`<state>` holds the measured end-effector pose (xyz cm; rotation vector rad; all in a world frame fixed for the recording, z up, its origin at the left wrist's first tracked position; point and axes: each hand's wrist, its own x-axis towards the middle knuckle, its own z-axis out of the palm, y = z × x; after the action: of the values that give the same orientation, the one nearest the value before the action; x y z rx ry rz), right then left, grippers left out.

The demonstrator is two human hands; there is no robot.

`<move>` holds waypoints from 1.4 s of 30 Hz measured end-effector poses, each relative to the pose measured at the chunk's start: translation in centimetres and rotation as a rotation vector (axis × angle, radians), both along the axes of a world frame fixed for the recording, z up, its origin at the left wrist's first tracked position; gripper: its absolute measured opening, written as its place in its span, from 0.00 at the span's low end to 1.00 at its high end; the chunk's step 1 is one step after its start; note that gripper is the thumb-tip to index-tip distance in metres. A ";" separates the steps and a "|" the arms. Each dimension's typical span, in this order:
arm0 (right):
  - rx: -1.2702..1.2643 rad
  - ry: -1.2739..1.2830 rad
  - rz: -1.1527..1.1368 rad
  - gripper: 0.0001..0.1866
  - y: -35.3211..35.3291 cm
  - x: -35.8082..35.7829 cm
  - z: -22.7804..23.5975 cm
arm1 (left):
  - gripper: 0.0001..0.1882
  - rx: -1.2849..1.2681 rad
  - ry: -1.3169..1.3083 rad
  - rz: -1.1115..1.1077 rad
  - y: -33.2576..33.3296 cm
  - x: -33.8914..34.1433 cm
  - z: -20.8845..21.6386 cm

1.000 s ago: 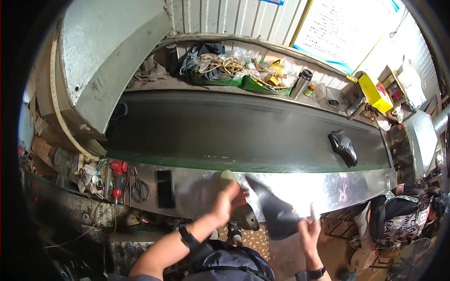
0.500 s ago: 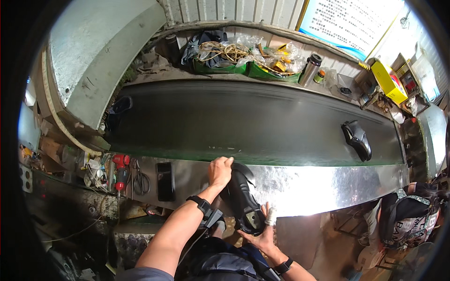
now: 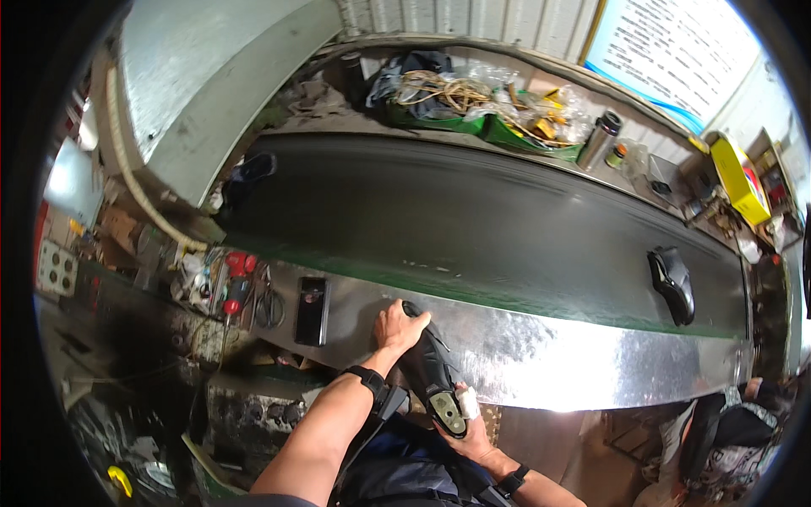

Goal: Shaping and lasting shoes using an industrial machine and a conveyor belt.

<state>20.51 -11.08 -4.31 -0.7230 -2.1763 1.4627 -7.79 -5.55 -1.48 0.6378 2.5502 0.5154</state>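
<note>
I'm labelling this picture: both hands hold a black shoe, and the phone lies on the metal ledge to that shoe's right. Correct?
Not quite: the head view shows the phone lying to the left of the black shoe. The rest stands: it is on the metal ledge, and the left hand and right hand hold the shoe.

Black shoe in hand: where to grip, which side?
Likely both ends: left hand over the far end from the left, right hand cupping the near end from the right. The black shoe is long and narrow, its near end past the edge of the metal worktop.
</note>
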 end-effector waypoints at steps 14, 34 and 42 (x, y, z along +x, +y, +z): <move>-0.905 -0.417 0.236 0.50 -2.0 -13.3 17.1 | 0.21 0.789 0.062 0.473 -23.0 -1.5 14.6; -1.052 -0.157 0.934 0.08 -51.7 -27.3 24.8 | 0.16 1.766 0.137 1.262 -78.0 1.9 23.8; -1.096 -0.185 0.899 0.04 -58.3 -32.3 21.8 | 0.26 1.951 -0.302 1.377 -77.3 4.3 19.8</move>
<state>-11.82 -69.37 17.44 -0.0891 -1.7089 3.2335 -3.45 -82.88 18.33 -0.8636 0.9568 3.0498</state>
